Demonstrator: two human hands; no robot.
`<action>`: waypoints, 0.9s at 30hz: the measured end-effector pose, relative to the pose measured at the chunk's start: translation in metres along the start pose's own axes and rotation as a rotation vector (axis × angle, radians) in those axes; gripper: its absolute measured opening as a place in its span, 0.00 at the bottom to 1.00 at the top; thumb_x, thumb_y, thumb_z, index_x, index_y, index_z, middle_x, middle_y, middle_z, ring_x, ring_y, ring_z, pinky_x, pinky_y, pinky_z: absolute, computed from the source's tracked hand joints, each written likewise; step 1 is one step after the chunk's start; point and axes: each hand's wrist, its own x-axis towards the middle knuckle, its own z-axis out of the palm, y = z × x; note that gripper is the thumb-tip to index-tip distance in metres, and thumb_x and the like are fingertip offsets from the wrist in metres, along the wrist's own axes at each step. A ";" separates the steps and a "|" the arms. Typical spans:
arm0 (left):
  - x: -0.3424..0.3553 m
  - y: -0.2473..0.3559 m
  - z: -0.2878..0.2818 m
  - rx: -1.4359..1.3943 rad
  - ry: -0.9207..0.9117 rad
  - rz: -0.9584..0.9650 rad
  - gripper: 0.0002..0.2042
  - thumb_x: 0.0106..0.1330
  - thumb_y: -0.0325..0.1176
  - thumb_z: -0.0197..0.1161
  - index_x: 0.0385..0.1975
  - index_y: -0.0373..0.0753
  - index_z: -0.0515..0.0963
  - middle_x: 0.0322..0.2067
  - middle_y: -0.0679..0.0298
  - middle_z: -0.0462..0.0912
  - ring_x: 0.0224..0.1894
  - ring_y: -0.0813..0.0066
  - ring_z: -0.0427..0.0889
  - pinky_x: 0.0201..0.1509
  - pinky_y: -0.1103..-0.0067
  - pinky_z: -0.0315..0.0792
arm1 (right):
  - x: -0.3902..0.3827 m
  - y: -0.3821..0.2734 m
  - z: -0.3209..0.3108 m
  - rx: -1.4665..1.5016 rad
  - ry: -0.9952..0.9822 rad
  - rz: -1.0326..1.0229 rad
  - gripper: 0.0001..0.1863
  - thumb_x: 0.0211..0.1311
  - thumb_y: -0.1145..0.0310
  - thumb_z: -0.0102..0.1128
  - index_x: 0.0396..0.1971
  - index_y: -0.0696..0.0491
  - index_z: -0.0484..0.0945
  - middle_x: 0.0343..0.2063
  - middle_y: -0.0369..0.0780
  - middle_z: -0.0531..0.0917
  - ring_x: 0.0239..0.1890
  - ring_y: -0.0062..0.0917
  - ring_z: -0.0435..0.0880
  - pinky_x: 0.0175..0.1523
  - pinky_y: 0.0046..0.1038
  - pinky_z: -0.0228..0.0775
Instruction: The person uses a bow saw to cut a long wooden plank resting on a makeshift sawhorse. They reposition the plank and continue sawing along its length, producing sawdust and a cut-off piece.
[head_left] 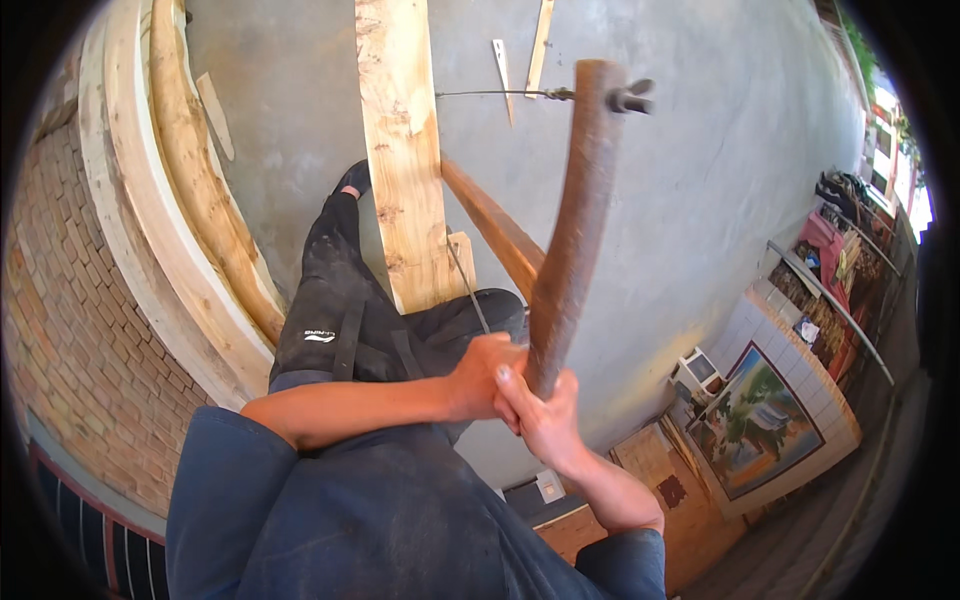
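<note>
Wood: a rust-brown frame saw [570,230], its long upright arm rising from the hands toward twelve o'clock, slightly tilted to one o'clock.
Left hand: the left hand [482,375] is wrapped shut round the foot of that arm, fingers curled tight, just at the centre of view.
Right hand: the right hand [540,412] clamps the same arm from the four o'clock side, thumb up against the wood, touching the left hand.
Saw top: a thin cord or wire [490,94] runs off toward nine o'clock from the arm's upper end, where a dark peg [630,98] sticks out.
Crossbar: a brown stretcher [495,232] slants away toward eleven o'clock, passing behind the pale plank [402,150].
Blade: a thin blade [468,290] sits against the plank's lower end.
Plank: long, light, knotty, held down under the person's dark-trousered knee [470,315].
Around: curved pale timber pieces [190,200] at nine o'clock beside a brick wall [70,330]; grey concrete floor [720,170] at two o'clock.
</note>
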 end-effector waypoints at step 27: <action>0.042 -0.155 -0.151 1.388 -0.340 -0.236 0.41 0.59 0.35 0.69 0.72 0.26 0.64 0.76 0.43 0.60 0.81 0.47 0.55 0.85 0.62 0.49 | 0.120 0.051 0.037 0.171 0.094 0.060 0.20 0.76 0.57 0.63 0.25 0.53 0.74 0.14 0.33 0.74 0.13 0.15 0.68 0.18 0.23 0.57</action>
